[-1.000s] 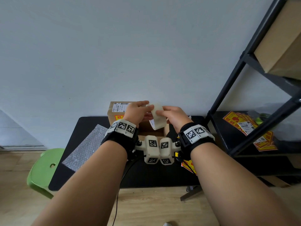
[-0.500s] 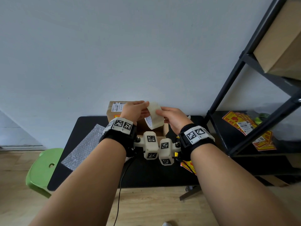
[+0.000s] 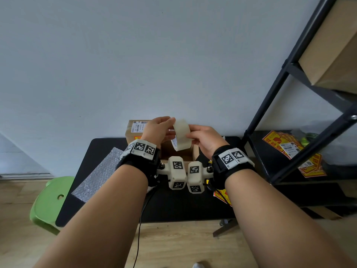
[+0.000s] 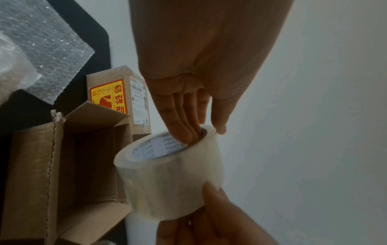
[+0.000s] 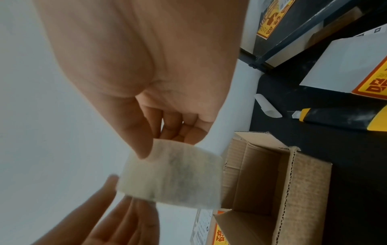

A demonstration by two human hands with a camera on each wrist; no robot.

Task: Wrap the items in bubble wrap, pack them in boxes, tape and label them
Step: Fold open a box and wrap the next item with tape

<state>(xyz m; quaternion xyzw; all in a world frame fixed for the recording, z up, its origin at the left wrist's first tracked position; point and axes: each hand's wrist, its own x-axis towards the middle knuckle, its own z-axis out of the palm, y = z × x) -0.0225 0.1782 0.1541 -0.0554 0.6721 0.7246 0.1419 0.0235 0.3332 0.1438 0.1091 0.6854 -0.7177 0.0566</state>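
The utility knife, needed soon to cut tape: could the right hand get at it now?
Probably not at once: the right hand grips the tape roll. The knife lies uncovered on the table.

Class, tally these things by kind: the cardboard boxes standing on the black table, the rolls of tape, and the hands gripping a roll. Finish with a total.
Cardboard boxes: 2, the open box and the sealed box
Tape rolls: 1, the tape roll
Hands gripping it: 2, the left hand and the right hand
Total: 5
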